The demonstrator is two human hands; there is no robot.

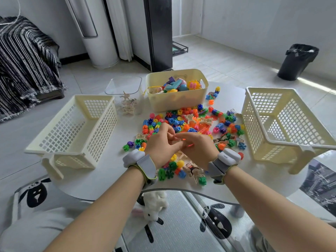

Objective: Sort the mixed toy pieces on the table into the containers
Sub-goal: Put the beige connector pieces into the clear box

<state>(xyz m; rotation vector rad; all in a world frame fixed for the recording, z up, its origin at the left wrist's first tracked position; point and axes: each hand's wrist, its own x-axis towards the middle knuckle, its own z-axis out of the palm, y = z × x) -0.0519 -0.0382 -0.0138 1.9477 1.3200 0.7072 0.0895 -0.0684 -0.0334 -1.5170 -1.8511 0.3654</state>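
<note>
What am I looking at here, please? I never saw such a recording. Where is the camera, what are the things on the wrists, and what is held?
There is no machine: a person works with bare hands. The one picture comes from a camera worn on the head. The left hand and right hand meet over a pile of colourful toy pieces on a table. Each wrist wears a grey strapped device; its purpose is not visible. Around the pile stand a left lattice basket and a right lattice basket, both without toys, a cream bin holding toys, and a clear container with pale pieces. Something small and orange shows between the fingertips; which hand grips it, I cannot tell.
</note>
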